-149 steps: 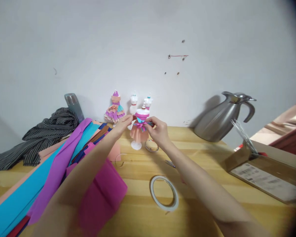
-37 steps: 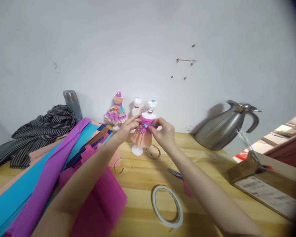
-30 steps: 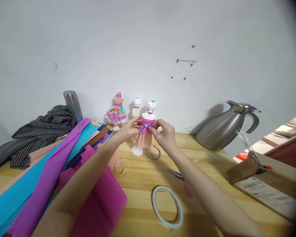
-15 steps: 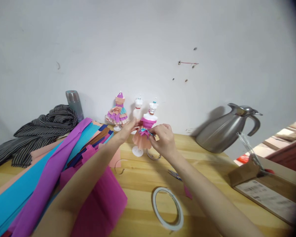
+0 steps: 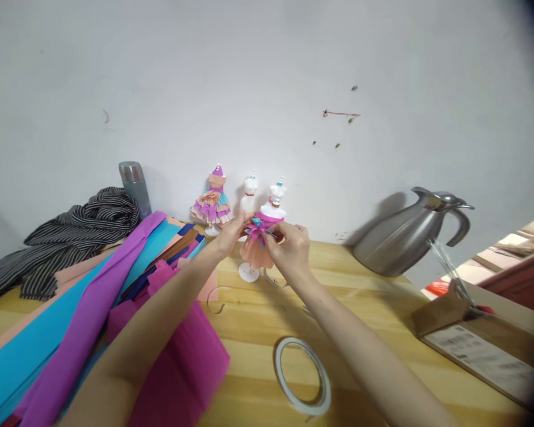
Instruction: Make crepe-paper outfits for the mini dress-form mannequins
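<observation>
A small white mannequin [image 5: 273,212] stands in front of me, dressed in a magenta band and a peach paper skirt [image 5: 256,254]. At its waist is a purple and blue crepe-paper flower [image 5: 257,230]. My right hand [image 5: 289,246] pinches the flower's right side between thumb and fingers. From the left, my left hand [image 5: 232,233] has its fingertips closed at the flower's left edge, against the mannequin. Just behind are a second white mannequin [image 5: 250,196] and one in a finished-looking ruffled paper dress [image 5: 213,201].
Crepe-paper sheets [image 5: 89,296] and a striped cloth [image 5: 89,222] lie left, with a thermos [image 5: 134,187] behind. A tape roll [image 5: 279,373] lies in front. Scissors are mostly hidden under my right forearm. On the right are a steel jug [image 5: 398,234] and cardboard box [image 5: 485,356].
The paper flower has moved up and slightly left at the mannequin's waist, more of it now showing. My right hand has shifted slightly left, its forearm now covering most of the scissors.
</observation>
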`<action>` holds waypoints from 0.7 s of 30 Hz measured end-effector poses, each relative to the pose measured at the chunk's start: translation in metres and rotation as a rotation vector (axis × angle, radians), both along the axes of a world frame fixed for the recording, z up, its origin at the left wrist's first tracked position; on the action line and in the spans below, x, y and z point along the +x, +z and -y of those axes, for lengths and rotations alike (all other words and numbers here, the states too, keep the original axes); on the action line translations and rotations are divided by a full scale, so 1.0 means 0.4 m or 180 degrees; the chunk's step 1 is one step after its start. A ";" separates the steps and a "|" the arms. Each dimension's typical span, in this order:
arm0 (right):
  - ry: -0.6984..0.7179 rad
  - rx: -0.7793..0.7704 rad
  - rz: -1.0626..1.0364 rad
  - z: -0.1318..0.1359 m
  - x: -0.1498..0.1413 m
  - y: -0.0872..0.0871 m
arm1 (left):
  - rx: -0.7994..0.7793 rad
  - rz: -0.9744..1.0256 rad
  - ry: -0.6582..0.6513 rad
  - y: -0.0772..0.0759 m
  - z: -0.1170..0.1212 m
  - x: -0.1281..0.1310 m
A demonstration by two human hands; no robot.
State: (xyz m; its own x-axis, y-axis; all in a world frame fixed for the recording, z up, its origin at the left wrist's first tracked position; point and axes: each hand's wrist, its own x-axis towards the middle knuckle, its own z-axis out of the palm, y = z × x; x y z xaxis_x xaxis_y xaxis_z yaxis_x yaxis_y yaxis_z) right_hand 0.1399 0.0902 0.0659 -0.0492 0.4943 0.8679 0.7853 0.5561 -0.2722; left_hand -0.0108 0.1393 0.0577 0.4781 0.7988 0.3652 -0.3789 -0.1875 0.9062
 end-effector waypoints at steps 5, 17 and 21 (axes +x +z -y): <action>0.0072 -0.0111 -0.0053 0.005 0.003 -0.005 | -0.0095 -0.0096 0.0118 0.010 0.015 -0.004; -0.0056 -0.0072 0.0114 -0.012 0.018 -0.007 | -0.0050 -0.0133 0.0173 0.008 0.016 -0.003; -0.0071 -0.0024 0.0134 -0.011 0.017 -0.008 | -0.0053 -0.0104 0.0208 0.004 0.012 -0.003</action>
State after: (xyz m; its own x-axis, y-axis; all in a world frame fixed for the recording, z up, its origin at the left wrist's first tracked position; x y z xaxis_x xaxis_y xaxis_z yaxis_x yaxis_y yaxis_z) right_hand 0.1467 0.0946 0.0627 -0.0745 0.5023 0.8615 0.8083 0.5364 -0.2428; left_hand -0.0121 0.1346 0.0594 0.4361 0.8345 0.3368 -0.3366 -0.1958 0.9211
